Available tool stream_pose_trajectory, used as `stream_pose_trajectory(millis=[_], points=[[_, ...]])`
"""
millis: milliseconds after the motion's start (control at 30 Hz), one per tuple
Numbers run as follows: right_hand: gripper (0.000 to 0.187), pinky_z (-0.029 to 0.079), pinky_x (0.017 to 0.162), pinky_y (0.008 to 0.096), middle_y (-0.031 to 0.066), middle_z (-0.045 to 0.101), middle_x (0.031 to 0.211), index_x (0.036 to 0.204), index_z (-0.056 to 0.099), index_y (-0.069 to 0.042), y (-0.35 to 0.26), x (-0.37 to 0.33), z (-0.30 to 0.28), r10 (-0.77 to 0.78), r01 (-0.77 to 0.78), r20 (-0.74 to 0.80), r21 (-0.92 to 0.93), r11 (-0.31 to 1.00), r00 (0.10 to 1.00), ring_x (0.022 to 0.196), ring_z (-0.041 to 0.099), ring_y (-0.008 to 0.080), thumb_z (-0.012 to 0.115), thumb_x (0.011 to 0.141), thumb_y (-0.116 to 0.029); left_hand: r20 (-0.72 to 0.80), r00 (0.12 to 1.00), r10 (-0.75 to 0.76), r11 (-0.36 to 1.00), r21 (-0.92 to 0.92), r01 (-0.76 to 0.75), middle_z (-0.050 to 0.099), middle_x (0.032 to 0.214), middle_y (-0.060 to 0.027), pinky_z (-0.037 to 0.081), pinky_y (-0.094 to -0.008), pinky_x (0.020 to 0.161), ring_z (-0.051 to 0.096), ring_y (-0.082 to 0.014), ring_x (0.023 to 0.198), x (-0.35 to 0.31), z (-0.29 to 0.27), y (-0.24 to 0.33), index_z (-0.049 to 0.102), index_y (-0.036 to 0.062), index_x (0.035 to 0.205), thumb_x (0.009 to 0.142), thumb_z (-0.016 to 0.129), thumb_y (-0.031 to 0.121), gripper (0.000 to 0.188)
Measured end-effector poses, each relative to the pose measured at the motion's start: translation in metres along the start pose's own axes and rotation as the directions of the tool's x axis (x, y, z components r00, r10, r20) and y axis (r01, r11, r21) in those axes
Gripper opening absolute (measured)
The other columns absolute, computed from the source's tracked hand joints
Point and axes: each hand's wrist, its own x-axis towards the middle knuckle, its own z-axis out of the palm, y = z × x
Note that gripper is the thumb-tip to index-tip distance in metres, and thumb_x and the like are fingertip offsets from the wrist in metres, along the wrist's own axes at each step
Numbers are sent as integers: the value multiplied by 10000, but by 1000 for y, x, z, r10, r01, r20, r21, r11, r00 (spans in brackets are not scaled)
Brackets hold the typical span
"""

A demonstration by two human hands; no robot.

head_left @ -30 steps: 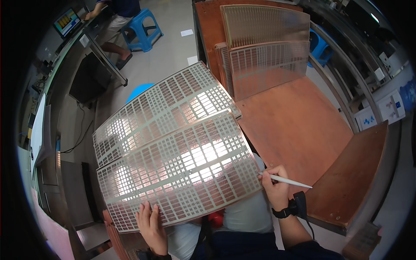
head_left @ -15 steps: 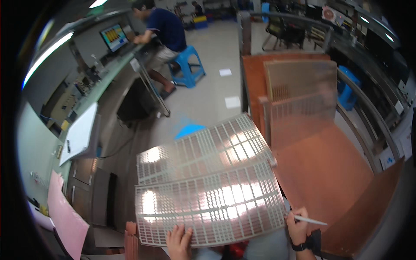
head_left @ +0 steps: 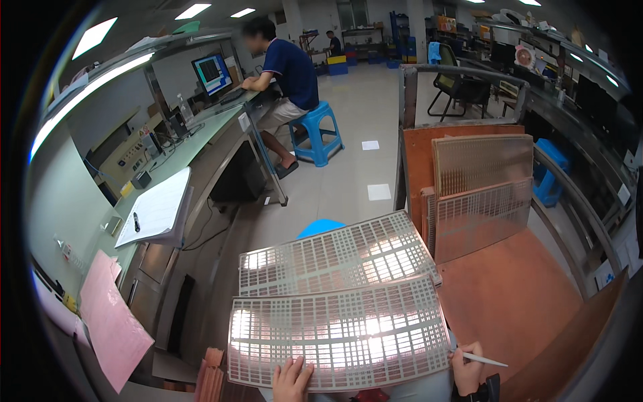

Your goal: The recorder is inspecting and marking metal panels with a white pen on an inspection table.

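A copper-coloured panel (head_left: pixel 338 338) with a pale grid pattern lies tilted in front of me, overlapping a similar panel (head_left: pixel 335 258) beyond it. The fingers of my left hand (head_left: pixel 293 378) lie stretched out on the near panel's front edge; whether the thumb is beneath it I cannot tell. At that panel's right edge, my right hand (head_left: pixel 467 370) is closed around a slim white pen-shaped tool (head_left: pixel 485 360). One end of the tool points at the panel edge, the tapered end outward to the right. A dark band circles the right wrist.
To the right, a metal-framed cart (head_left: pixel 462 69) carries more gridded panels (head_left: pixel 482 164) standing upright on a brown board (head_left: pixel 509 281). On the left bench (head_left: pixel 201 137) lie an open notebook (head_left: pixel 157 204) and pen. Pink sheets (head_left: pixel 110 321) hang nearby. A person (head_left: pixel 291 74) sits on a blue stool (head_left: pixel 320 134).
My view has tilted upward and sharpened, so the scene sits lower and further right. The picture on the monitor differs. Both hands keep about the same places on the panel.
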Motion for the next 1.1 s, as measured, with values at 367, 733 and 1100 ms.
stream_pose_trajectory(millis=[367,733,1100], points=[[113,467,567,212,92,574,743,841,413,-21,-12,-1,4,94,-90,-29,106,990,995,633,580,105,522,863,0,-5,1000,-24,999,-45,24,492,1287,-145,280,-506,1032,422,-340,1223,-4,4,1,570,77,1159,748,557,-10,420],[75,425,512,191,47,550,768,952,451,-43,-21,-3,3,95,-81,-102,128,988,990,566,495,74,457,945,-117,158,986,-54,981,-177,82,487,1284,-181,288,-470,1039,403,-354,1251,3,-23,-5,545,83,1203,757,686,157,474],[235,434,661,226,89,586,928,1126,501,3,-23,-5,7,-55,51,-26,-126,991,998,729,517,96,416,966,-147,-225,903,-366,923,-215,320,472,1254,-229,302,-426,1033,408,-372,1219,-19,-22,-122,512,-19,1177,839,537,60,348]])
